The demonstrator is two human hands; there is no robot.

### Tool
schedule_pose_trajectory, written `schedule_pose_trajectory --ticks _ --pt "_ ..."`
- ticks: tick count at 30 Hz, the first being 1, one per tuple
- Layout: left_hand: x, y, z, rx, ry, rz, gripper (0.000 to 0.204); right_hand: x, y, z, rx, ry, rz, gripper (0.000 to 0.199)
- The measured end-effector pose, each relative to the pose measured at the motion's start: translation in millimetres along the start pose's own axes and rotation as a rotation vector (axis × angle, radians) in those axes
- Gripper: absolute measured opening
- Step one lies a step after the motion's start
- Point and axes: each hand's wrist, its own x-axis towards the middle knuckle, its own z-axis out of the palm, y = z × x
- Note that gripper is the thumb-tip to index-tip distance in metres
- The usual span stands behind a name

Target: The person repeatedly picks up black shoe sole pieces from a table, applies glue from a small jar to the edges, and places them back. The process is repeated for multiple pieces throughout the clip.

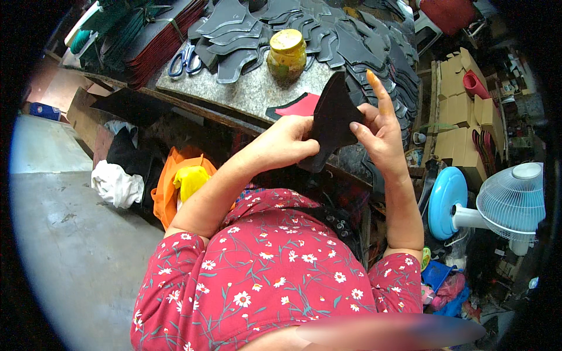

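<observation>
Between my hands, above the table's near edge, is a black, curved, cut piece of sheet material (335, 124) with a pointed top. My left hand (285, 139) is closed on its left edge. The thumb and curled fingers of my right hand (383, 131) pinch its right edge, while the index finger sticks up with an orange-yellow smear on it. Just behind my left hand lies a pink-red cut piece (300, 105) with a dark border. A yellow-stained jar (286, 57) stands on the worktable (234, 93) beyond it.
Overlapping dark cut pieces (237, 41) cover the table's far side. Blue-handled scissors (184, 61) lie at the left, by stacked red-edged sheets (167, 41). An orange bag (170, 184) sits below the table. On the right are a blue and white fan (509, 202) and cardboard boxes (459, 111).
</observation>
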Motion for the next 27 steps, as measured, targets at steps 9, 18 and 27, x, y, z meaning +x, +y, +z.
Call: schedule_pose_trajectory --ticks 9,18,27 --pt "19.3 -16.1 -20.2 1.013 0.852 0.609 0.032 7.6 19.7 -86.2 -0.163 0.45 -0.06 0.08" --pt "33.0 -49.2 -21.4 1.05 0.882 0.675 0.031 80.4 27.4 -157.8 -0.056 0.434 -0.026 0.073" --pt "34.0 -49.2 -22.4 1.066 0.872 0.663 0.028 157.7 49.4 -115.5 -0.064 0.356 -0.055 0.071"
